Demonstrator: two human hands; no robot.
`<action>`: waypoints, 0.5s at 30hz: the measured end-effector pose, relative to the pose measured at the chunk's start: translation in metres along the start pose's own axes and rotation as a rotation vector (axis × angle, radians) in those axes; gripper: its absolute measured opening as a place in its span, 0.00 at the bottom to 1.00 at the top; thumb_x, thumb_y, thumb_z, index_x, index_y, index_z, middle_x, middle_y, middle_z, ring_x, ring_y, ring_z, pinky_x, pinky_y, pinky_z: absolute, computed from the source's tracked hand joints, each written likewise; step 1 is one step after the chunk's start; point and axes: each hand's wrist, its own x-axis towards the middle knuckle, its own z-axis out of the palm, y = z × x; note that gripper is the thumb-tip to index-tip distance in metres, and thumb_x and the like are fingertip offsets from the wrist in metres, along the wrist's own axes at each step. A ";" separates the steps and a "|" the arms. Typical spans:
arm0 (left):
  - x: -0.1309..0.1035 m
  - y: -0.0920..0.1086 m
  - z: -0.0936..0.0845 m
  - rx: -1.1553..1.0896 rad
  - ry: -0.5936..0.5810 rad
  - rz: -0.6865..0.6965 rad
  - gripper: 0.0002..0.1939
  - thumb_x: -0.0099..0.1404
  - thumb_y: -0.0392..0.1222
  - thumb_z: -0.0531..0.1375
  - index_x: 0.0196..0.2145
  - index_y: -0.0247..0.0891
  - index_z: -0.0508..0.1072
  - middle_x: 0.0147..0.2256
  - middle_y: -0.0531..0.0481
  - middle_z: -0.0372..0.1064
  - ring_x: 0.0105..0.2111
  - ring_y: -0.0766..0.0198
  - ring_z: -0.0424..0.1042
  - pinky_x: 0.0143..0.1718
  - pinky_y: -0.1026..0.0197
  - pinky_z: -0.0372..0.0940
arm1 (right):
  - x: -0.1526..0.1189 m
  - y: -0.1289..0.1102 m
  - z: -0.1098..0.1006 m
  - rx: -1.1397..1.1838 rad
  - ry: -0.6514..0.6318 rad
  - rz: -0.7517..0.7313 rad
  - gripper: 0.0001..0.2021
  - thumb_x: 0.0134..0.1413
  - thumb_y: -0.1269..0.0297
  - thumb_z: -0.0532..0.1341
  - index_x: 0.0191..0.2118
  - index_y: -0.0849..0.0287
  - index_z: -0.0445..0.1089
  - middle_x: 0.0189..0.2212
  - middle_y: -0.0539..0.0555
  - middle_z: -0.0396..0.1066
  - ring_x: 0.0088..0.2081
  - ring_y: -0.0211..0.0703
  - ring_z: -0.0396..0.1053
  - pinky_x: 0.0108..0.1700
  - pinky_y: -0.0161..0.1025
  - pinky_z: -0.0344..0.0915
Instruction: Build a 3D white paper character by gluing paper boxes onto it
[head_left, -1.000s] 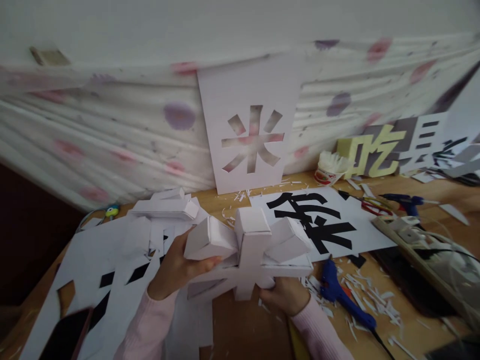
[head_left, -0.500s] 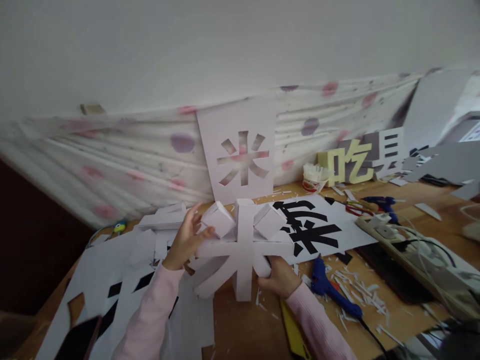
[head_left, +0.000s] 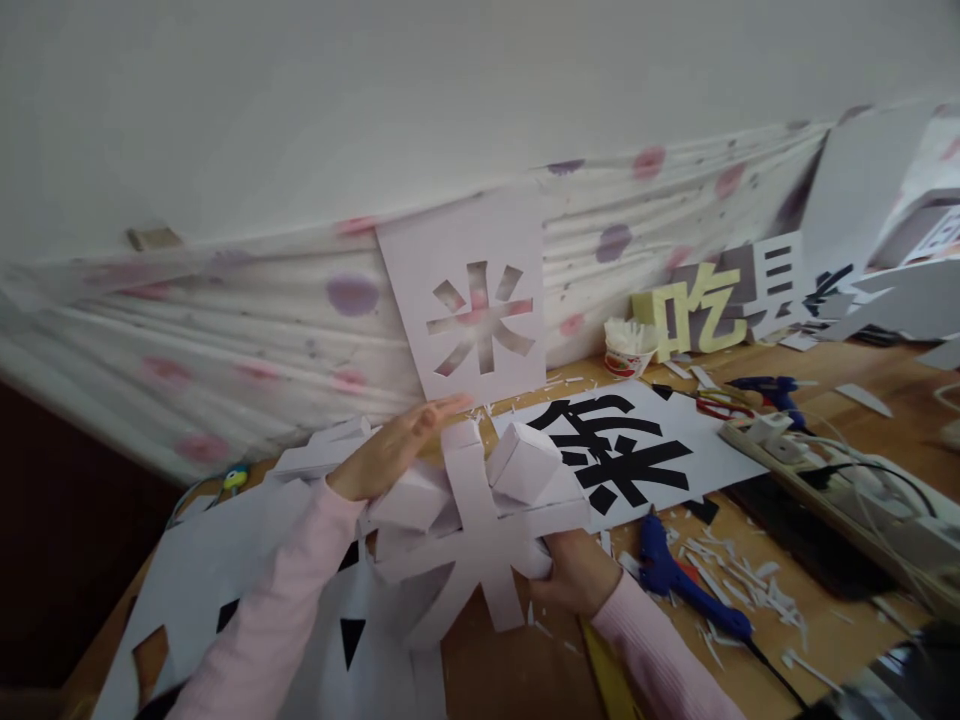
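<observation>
A white three-dimensional paper character (head_left: pixel 480 530) stands tilted on the wooden table in front of me. My right hand (head_left: pixel 577 572) grips its lower right stroke, with the fingertips partly hidden behind the paper. Over the upper left side is my left hand (head_left: pixel 401 445), its fingers stretched toward the top of the central stroke. The left palm is at the box-shaped upper left dot (head_left: pixel 412 497); whether it touches is unclear. The matching upper right dot (head_left: pixel 525 462) sits beside the central stroke.
A white sheet with a cut-out character (head_left: pixel 409 300) leans at the back. To the right are a printed black character sheet (head_left: pixel 705 450), a blue glue gun (head_left: pixel 675 580), paper scraps, a power strip (head_left: pixel 780 445) and yellow standing characters (head_left: pixel 701 315).
My left hand has moved from the left side up and right over the character, its fingers now stretched out. The paper character has tilted to the left. My right hand keeps its hold.
</observation>
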 end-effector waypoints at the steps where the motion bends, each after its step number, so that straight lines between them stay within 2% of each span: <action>1: 0.005 0.002 -0.001 0.015 -0.071 0.052 0.34 0.72 0.62 0.37 0.61 0.43 0.67 0.63 0.48 0.61 0.65 0.56 0.56 0.67 0.50 0.47 | 0.000 -0.001 -0.001 -0.017 -0.025 0.012 0.27 0.34 0.66 0.63 0.48 0.63 0.73 0.45 0.67 0.75 0.47 0.65 0.72 0.46 0.52 0.68; 4: 0.013 0.006 -0.001 0.035 -0.192 0.120 0.31 0.73 0.59 0.37 0.59 0.44 0.68 0.63 0.50 0.62 0.65 0.57 0.57 0.66 0.51 0.48 | 0.000 -0.002 -0.004 -0.049 -0.079 0.028 0.29 0.34 0.67 0.62 0.50 0.63 0.71 0.49 0.67 0.73 0.51 0.65 0.70 0.49 0.52 0.67; 7: 0.015 0.007 0.001 0.017 -0.210 0.102 0.29 0.74 0.54 0.37 0.59 0.45 0.69 0.63 0.51 0.62 0.64 0.58 0.57 0.66 0.50 0.47 | 0.002 -0.003 -0.006 -0.051 -0.059 0.008 0.33 0.33 0.67 0.63 0.53 0.64 0.70 0.54 0.68 0.69 0.56 0.66 0.65 0.55 0.54 0.63; 12: 0.021 -0.001 0.005 -0.031 -0.190 0.078 0.30 0.74 0.54 0.37 0.56 0.45 0.72 0.61 0.51 0.64 0.63 0.56 0.59 0.66 0.49 0.47 | 0.004 -0.007 -0.005 -0.034 -0.079 0.060 0.28 0.34 0.67 0.63 0.50 0.60 0.72 0.52 0.64 0.72 0.54 0.64 0.68 0.54 0.51 0.64; 14: 0.027 -0.007 0.009 -0.081 -0.111 0.028 0.31 0.74 0.56 0.36 0.55 0.45 0.74 0.59 0.50 0.67 0.62 0.55 0.61 0.66 0.48 0.49 | 0.003 -0.009 -0.006 -0.005 -0.079 0.082 0.28 0.34 0.69 0.62 0.49 0.59 0.73 0.50 0.63 0.73 0.52 0.63 0.69 0.52 0.49 0.65; 15: 0.030 -0.011 0.009 -0.111 -0.027 0.004 0.32 0.73 0.57 0.37 0.53 0.45 0.75 0.57 0.50 0.69 0.62 0.55 0.62 0.66 0.48 0.49 | 0.003 -0.010 -0.007 0.016 -0.066 0.074 0.29 0.33 0.70 0.62 0.50 0.58 0.72 0.50 0.62 0.73 0.53 0.62 0.69 0.53 0.49 0.65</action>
